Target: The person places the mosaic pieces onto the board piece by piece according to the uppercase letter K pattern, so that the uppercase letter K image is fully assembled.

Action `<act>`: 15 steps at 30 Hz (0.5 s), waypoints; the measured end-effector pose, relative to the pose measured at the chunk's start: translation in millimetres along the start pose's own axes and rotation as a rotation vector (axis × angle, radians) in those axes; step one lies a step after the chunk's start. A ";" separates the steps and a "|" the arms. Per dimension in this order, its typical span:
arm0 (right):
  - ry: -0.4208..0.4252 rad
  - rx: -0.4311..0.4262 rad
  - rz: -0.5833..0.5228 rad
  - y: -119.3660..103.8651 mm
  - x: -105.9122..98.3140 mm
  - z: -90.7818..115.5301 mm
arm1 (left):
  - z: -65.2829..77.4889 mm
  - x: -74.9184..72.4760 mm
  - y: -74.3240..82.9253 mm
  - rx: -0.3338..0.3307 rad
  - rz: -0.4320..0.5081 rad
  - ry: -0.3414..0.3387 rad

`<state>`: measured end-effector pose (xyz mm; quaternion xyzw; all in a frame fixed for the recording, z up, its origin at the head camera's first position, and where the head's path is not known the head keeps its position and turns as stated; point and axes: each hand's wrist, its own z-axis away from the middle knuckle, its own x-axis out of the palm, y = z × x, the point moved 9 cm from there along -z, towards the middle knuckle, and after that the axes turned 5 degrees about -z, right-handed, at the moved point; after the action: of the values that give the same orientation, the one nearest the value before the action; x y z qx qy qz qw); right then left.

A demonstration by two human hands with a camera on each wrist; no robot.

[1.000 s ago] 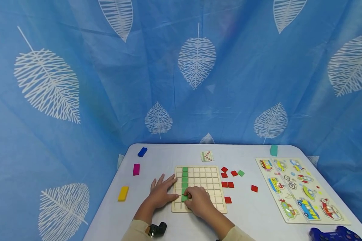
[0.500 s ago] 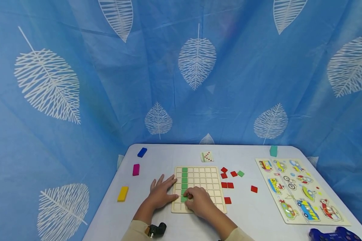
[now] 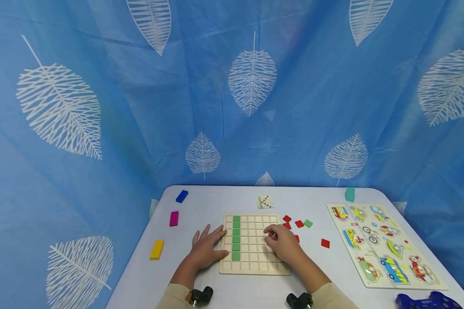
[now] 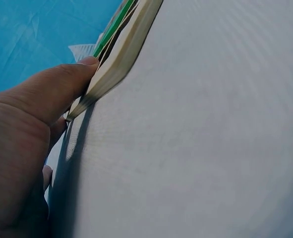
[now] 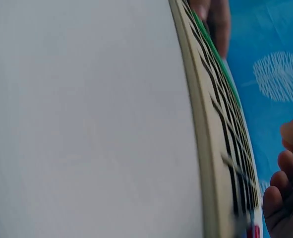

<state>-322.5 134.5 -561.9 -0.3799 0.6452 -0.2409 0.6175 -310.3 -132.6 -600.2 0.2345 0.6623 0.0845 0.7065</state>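
A wooden grid board point(image 3: 251, 269) lies mid-table with a column of green square tiles point(image 3: 236, 232) near its left side. My left hand point(image 3: 206, 249) rests at the board's left edge, fingers spread and thumb on the rim; the left wrist view shows that thumb point(image 4: 74, 79) against the edge. Over the board's right part is my right hand point(image 3: 282, 242), its fingers loosely bent. In the right wrist view those fingers point(image 5: 280, 181) show nothing between them. Red square tiles point(image 3: 299, 223) and one green tile point(image 3: 308, 223) lie right of the board; the right hand hides some.
A small pattern card point(image 3: 265, 201) lies behind the board. Blue point(image 3: 182, 196), magenta point(image 3: 174, 218) and yellow point(image 3: 157, 249) blocks lie along the left. At right are a teal block point(image 3: 349, 194), a picture puzzle board point(image 3: 386, 244) and a blue game controller point(image 3: 427, 300).
My right hand has left the lower end of the green column and moved right and away from me, towards the red tiles. The left hand stays put.
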 end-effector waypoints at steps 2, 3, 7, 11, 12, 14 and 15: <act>0.031 0.031 0.022 12.4 -16.6 -6.0 | 0.3 0.0 0.0 0.001 0.003 -0.001; 0.045 0.050 0.024 19.1 -24.8 -9.0 | 0.4 -0.3 0.1 0.001 0.002 -0.001; 0.097 0.150 0.025 49.0 -54.7 -19.6 | -0.5 -1.6 -0.2 -0.003 -0.006 0.007; 0.131 0.256 0.001 79.2 -76.4 -25.1 | -1.5 -1.1 -0.9 -0.005 -0.009 0.008; 0.140 0.273 -0.005 86.0 -81.0 -26.0 | -1.4 -1.0 -1.0 -0.007 -0.008 0.006; 0.159 0.292 0.001 97.4 -89.4 -27.2 | -1.0 -0.3 -0.9 -0.007 -0.006 0.003; 0.166 0.299 0.009 102.5 -92.9 -27.4 | -0.7 -0.2 -0.7 -0.006 -0.005 0.003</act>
<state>-373.9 264.4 -581.5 -0.2597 0.6525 -0.3623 0.6128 -311.2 -133.2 -600.3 0.2305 0.6638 0.0853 0.7063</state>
